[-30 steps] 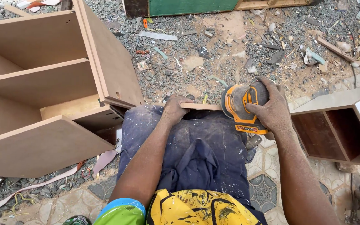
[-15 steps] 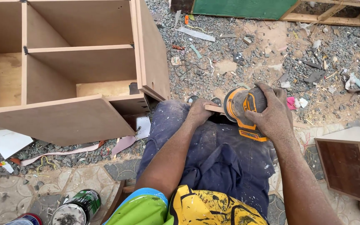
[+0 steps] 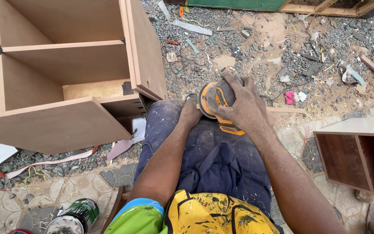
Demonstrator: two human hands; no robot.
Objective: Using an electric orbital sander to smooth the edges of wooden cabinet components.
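My right hand [image 3: 243, 104] grips the top of an orange and black handheld sander [image 3: 215, 102] that rests over my knees. The sander sits on a narrow wooden strip [image 3: 284, 110], whose end sticks out to the right of my hand. My left hand [image 3: 190, 113] presses down just left of the sander, on the strip or on my knee; I cannot tell which. Dusty dark blue trousers [image 3: 208, 156] cover my lap below both hands.
A big brown shelf cabinet [image 3: 66, 65] lies on its side at the left. A smaller dark brown box unit [image 3: 356, 160] stands at the right. Paint cans [image 3: 72, 216] sit at the bottom left. Gravel with scraps and litter [image 3: 304, 52] lies ahead.
The view has swung left, so the hands and sander now sit further right in frame. My right hand now covers more of the sander's top. The left hand stays pressed beside it.
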